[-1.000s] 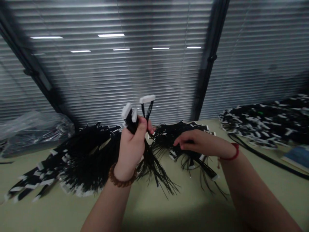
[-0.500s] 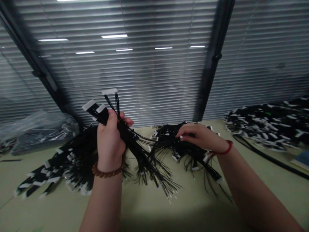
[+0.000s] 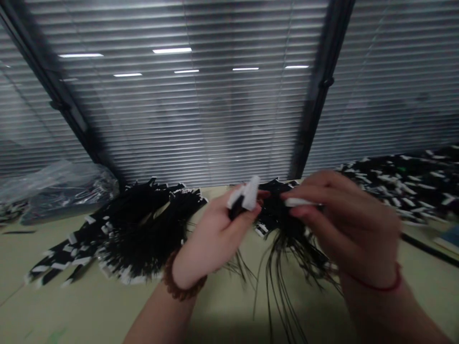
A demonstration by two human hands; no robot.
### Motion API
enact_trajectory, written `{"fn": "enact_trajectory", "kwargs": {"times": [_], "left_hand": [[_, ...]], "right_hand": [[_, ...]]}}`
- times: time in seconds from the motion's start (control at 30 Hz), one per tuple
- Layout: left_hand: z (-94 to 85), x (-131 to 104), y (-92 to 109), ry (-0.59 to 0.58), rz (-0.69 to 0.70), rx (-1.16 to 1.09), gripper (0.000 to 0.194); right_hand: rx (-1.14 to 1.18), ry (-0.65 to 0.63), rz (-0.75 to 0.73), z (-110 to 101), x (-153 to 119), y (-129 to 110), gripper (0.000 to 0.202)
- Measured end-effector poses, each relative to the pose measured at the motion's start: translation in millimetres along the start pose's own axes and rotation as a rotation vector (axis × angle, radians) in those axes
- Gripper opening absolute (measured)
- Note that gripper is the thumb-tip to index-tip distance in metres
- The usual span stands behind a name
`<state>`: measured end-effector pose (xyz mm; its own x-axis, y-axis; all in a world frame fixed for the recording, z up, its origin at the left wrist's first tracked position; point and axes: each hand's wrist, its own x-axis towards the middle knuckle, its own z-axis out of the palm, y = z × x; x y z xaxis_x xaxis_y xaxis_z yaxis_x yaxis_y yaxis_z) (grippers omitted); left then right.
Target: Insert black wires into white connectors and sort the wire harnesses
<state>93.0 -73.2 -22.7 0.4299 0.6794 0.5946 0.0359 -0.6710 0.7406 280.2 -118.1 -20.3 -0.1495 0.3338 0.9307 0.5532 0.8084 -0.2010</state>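
My left hand (image 3: 218, 229) is closed round a bundle of black wire harnesses, whose white connectors (image 3: 251, 193) stick up above the thumb. My right hand (image 3: 344, 220), slightly blurred, pinches a wire harness by its white connector (image 3: 301, 202) between thumb and fingers. Thin black wires (image 3: 279, 286) hang down between the hands; which harness each belongs to I cannot tell. Behind the hands lies a small heap of black harnesses (image 3: 263, 225), partly hidden by the right hand.
Left on the table (image 3: 89, 310) lies a large pile of harnesses (image 3: 143, 239) with white connectors. A clear plastic bag (image 3: 68, 191) sits at the far left. Another harness heap (image 3: 405, 186) and a black cable (image 3: 430, 248) are at the right. A window with blinds (image 3: 222, 119) stands behind.
My left hand has moved right and tilted its bundle toward the right hand. My right hand has come up from the heap, closer to me, with a white connector in its fingers.
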Motion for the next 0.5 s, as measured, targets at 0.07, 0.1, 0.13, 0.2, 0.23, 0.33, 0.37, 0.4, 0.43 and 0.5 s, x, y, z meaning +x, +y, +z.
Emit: {"fn": "enact_trajectory", "kwargs": {"times": [0.07, 0.1, 0.13, 0.2, 0.23, 0.33, 0.37, 0.4, 0.43, 0.5], "left_hand": [[16.7, -1.9, 3.1, -0.076, 0.013, -0.097, 0.019], [22.4, -2.2, 2.8, -0.099, 0.005, -0.170, 0.021], [26.4, -2.2, 1.6, -0.118, -0.023, -0.259, 0.023], [28.8, -1.9, -2.2, -0.136, -0.124, -0.404, 0.023], [27.5, -1.9, -4.0, -0.127, -0.171, -0.428, 0.023], [14.8, -2.5, -5.8, 0.012, -0.231, -0.327, 0.021], [8.7, -2.8, -4.8, 0.059, -0.220, -0.289, 0.019], [2.3, -3.1, -3.0, 0.101, -0.196, -0.273, 0.018], [-3.9, -3.2, -0.7, 0.139, -0.161, -0.271, 0.019], [-14.5, -3.0, 4.4, 0.215, -0.086, -0.271, 0.019]], "right_hand": [[0.065, -0.026, -0.010, 15.4, 2.3, 3.2, 0.016], [0.087, -0.028, 0.024, 19.5, 3.8, 5.3, 0.015], [0.105, -0.027, 0.061, 21.1, 5.4, 8.0, 0.012], [0.142, -0.053, 0.166, 18.0, 8.2, 16.8, 0.010], [0.160, -0.078, 0.230, 14.2, 8.4, 23.8, 0.015], [0.078, -0.282, 0.457, 0.6, -3.9, 55.3, 0.034], [-0.026, -0.432, 0.538, -3.4, -14.4, 67.6, 0.037], [-0.156, -0.605, 0.609, -6.8, -28.3, 79.4, 0.036], [-0.310, -0.810, 0.668, -9.7, -44.9, 89.8, 0.031], [-0.458, -0.959, 0.752, -14.3, -81.8, 104.1, 0.018]]}}
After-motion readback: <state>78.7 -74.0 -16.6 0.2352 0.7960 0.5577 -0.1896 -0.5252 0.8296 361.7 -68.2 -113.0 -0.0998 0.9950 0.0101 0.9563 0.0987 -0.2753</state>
